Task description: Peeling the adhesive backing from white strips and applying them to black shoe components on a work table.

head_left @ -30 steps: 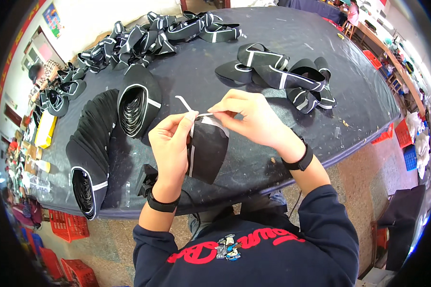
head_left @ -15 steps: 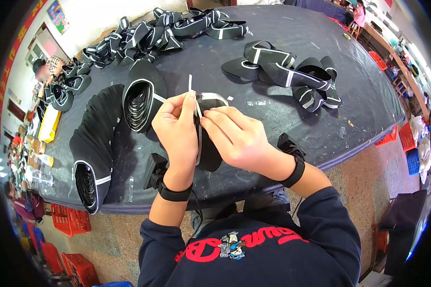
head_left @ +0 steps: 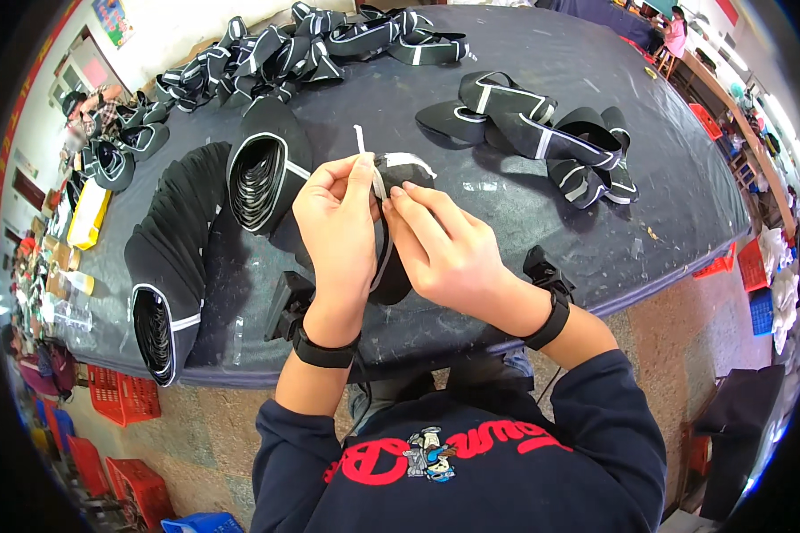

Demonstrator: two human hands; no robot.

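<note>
My left hand (head_left: pixel 338 226) and my right hand (head_left: pixel 444 249) both pinch a black fabric piece with white edging (head_left: pixel 398 169) above the dark table (head_left: pixel 542 222). A thin white strip (head_left: pixel 361 140) sticks up from between my left fingers. The lower part of the black piece hangs between my palms and is mostly hidden. Each wrist carries a black band.
A long stacked row of black pieces with white trim (head_left: pixel 204 240) curves along the left of the table. More finished pieces lie at the right (head_left: pixel 542 133) and along the far edge (head_left: pixel 329 40). Red crates (head_left: pixel 120 395) stand on the floor at the left; people sit far off.
Both hands have come closer together around the black piece, and the white strip now stands upright between my left fingers.
</note>
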